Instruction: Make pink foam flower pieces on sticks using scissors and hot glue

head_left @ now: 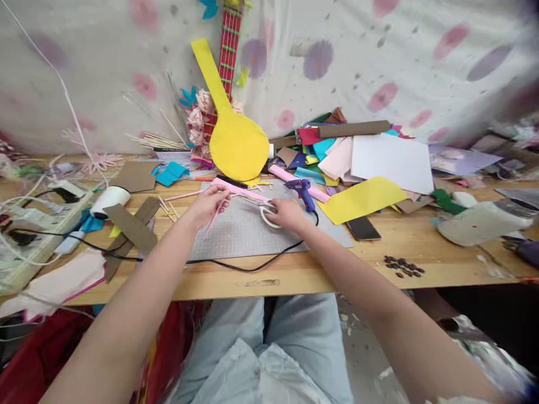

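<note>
Over the grey cutting mat (252,238), my left hand (209,203) pinches a thin pink strip (215,214) that hangs down between the fingertips. My right hand (287,213) grips scissors (269,217) by their white handles. Their blades point left, toward the fingers of my left hand. Just behind both hands lies a wider pink strip (241,189) on the mat. Another thin pink piece (183,195) extends to the left of my left hand. Whether the blades touch the strip is too small to tell.
A purple glue gun (301,191) with a black cable (248,269) sits behind my right hand. A yellow banjo-shaped cutout (239,147) leans at the back. Right are yellow paper (362,201), a phone (362,228) and dark beans (402,266); left, cardboard strips (131,229) and a power strip (46,235).
</note>
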Demonstrator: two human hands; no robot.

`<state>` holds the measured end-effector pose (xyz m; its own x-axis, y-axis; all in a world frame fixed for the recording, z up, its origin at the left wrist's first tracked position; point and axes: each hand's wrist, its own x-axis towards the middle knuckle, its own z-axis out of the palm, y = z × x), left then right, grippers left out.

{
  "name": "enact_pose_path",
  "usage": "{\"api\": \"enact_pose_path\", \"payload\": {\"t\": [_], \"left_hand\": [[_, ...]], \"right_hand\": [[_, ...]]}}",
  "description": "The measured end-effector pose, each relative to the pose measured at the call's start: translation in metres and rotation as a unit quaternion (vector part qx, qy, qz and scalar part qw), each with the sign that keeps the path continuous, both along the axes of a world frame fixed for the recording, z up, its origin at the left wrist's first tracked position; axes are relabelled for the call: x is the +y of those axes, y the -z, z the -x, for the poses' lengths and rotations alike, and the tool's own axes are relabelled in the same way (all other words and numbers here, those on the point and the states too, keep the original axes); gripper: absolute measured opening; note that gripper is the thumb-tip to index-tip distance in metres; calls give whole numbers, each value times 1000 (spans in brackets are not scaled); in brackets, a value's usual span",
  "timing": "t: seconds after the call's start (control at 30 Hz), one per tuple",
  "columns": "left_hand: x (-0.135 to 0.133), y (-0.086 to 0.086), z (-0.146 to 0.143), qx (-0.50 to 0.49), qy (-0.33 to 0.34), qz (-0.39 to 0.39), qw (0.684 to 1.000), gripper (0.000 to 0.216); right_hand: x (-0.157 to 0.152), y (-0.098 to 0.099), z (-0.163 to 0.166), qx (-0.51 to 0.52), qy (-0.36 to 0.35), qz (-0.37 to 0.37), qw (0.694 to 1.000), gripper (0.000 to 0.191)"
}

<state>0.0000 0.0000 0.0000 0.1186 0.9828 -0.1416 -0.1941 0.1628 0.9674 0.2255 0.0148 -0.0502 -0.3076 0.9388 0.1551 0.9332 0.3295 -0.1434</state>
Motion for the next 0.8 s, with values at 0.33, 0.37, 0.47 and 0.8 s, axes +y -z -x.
{"api": "enact_pose_path", "payload": {"t": [0.33,0.37,0.47,0.8], "left_hand": [[19,-1,-5,-244,-199,127,941,20],[20,0,-6,-261,-211,120,934,20],[20,4,-9,-295,-226,97,923,22],[24,24,-14,-297,-404,102,859,21]], "right_hand": [[8,-7,8,97,27,3,995,28],[6,-9,12,127,32,4,991,22],[-2,-10,29,237,24,65,969,20],[-14,18,66,388,-121,295,865,11]]}}
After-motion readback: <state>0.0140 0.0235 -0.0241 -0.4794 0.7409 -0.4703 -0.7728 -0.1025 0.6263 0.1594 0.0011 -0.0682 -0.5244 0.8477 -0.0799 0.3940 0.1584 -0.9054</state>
